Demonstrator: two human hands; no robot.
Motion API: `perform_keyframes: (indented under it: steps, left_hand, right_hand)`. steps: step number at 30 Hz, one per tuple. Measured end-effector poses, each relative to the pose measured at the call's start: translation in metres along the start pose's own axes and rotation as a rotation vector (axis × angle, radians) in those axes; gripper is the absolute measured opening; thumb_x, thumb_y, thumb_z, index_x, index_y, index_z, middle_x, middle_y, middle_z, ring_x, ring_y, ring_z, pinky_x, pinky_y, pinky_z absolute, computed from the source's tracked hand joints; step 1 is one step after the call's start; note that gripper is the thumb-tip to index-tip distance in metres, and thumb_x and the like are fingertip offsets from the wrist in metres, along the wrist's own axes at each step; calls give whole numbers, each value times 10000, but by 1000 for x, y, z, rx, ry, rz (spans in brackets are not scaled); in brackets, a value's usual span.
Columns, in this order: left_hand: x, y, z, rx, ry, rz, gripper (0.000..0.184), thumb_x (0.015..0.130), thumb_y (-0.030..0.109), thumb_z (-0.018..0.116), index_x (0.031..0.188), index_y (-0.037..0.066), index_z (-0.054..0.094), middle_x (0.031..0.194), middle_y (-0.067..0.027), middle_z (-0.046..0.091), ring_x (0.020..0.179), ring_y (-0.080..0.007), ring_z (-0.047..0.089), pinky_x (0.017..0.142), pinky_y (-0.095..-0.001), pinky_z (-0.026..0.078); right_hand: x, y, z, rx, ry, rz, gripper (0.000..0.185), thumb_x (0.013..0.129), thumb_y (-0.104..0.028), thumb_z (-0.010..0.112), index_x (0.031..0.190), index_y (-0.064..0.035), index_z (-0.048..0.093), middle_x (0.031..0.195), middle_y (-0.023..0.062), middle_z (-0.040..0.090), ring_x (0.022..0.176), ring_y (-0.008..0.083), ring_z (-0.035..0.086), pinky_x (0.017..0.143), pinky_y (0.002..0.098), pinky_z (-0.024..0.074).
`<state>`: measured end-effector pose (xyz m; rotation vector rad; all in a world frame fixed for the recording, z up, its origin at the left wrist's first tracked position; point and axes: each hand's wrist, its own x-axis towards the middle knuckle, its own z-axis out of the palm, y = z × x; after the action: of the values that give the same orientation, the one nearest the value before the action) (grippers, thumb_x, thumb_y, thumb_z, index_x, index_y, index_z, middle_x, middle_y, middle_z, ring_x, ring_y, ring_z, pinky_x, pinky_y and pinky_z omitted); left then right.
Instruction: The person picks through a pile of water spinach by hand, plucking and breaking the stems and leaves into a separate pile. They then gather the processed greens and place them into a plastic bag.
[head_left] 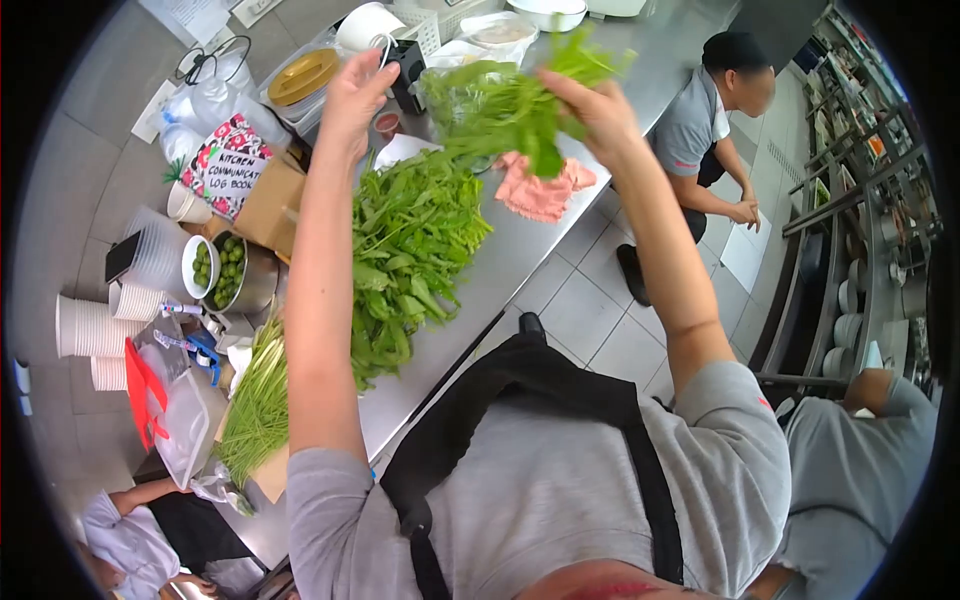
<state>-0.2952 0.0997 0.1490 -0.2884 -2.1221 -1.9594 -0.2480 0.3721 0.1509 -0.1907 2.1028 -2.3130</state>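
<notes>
The right hand (592, 112) has thumb and fingers closed round a bunch (525, 112) of leafy greens, raised above the counter (478, 285); the leaves droop loosely and blur at the tips. The left hand (360, 98) is lifted too, thumb and fingers close together beside a white cord (384, 44) and a black box (406, 78); whether they pinch anything, I cannot tell.

Between the arms a thick, crinkled leaf pile (415, 250) lies on the smooth steel, near the counter's front edge, its left side hidden by the left forearm. A crumpled pink cloth (545, 185) lies at that same edge. Behind the bunch, a clear, shiny bag (455, 92) is partly covered. A little cup (387, 123) holds something red, too small to identify.

Towards the wall edge, a steel pot (262, 280) and a white bowl (190, 262) hold round green fruit (229, 262). A flowery log book (228, 165) leans beside a cardboard box (272, 205), its cover lettering cut short. Nearer the counter's end, thin straight stalks (255, 405) run under the left arm, beside a translucent tub (190, 430) and stacked ribbed cups (92, 326).
</notes>
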Motion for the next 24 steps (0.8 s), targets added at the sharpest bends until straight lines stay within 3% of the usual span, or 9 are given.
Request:
perform_keyframes:
  steps: [2, 4, 7, 10, 12, 17, 20, 22, 24]
  left_hand:
    - [28, -46, 11, -11, 114, -323, 525, 682, 268, 685, 1079, 8, 461, 977, -104, 531, 679, -133, 557, 458, -206, 385]
    - [50, -88, 25, 14, 105, -495, 490, 676, 271, 690, 1026, 2, 477, 853, -77, 547, 485, -90, 511, 328, -198, 312]
    - [59, -103, 52, 58, 57, -663, 310, 712, 231, 654, 916, 50, 507, 711, -24, 533, 441, -76, 475, 327, -188, 306]
    - [69, -110, 63, 194, 3, -537, 189, 742, 178, 619, 870, 86, 516, 676, 7, 525, 426, -61, 447, 323, -186, 293]
    - [64, -92, 71, 204, -87, -321, 74, 786, 90, 542, 852, 87, 508, 650, 33, 511, 473, -43, 443, 389, -179, 331]
    - [43, -62, 70, 93, -277, -29, 80, 798, 52, 511, 872, 79, 496, 798, 9, 551, 680, -69, 532, 595, -194, 418]
    - [43, -77, 51, 214, -268, -125, 149, 791, 45, 518, 934, 62, 479, 930, -12, 548, 783, -62, 519, 650, -210, 432]
    - [47, -97, 34, 432, -261, -173, 258, 761, 63, 554, 1004, 50, 470, 1014, -55, 545, 846, -117, 538, 722, -257, 435]
    - [41, -103, 30, 1030, -106, -154, 372, 731, 85, 585, 1076, 45, 453, 1066, -104, 532, 912, -185, 543, 772, -298, 427]
  right_hand:
    - [-10, -11, -30, 125, 56, -25, 216, 774, -123, 578, 921, 35, 582, 655, -21, 515, 492, 23, 393, 411, 155, 264]
    - [-12, -9, -66, 137, 83, -27, 229, 782, -112, 564, 965, 26, 557, 756, -5, 550, 515, 18, 430, 427, 146, 302]
    - [-20, -1, -105, 146, 131, -50, 214, 776, -134, 578, 936, 7, 558, 750, -6, 552, 528, 24, 441, 451, 156, 315]
    - [-27, 9, -137, 139, 196, -36, 214, 767, -167, 599, 913, -14, 568, 701, -24, 539, 513, 21, 422, 448, 159, 298]
    - [-33, 17, -156, 128, 213, 6, 219, 766, -173, 600, 920, -20, 569, 700, -29, 535, 522, 18, 419, 456, 157, 300]
    - [-46, 33, -181, 158, 229, 80, 238, 760, -179, 609, 928, -22, 548, 731, -12, 529, 543, 30, 429, 480, 164, 325]
    - [-53, 38, -170, 227, 283, 66, 229, 767, -169, 597, 928, -22, 530, 739, 0, 529, 557, 44, 443, 501, 170, 347]
    - [-59, 48, -165, 275, 293, 125, 234, 767, -182, 599, 926, -24, 535, 742, -2, 529, 578, 43, 445, 507, 176, 345]
    - [-65, 69, -172, 229, 200, 150, 243, 770, -211, 598, 924, -30, 547, 749, -17, 526, 573, 27, 413, 496, 173, 321]
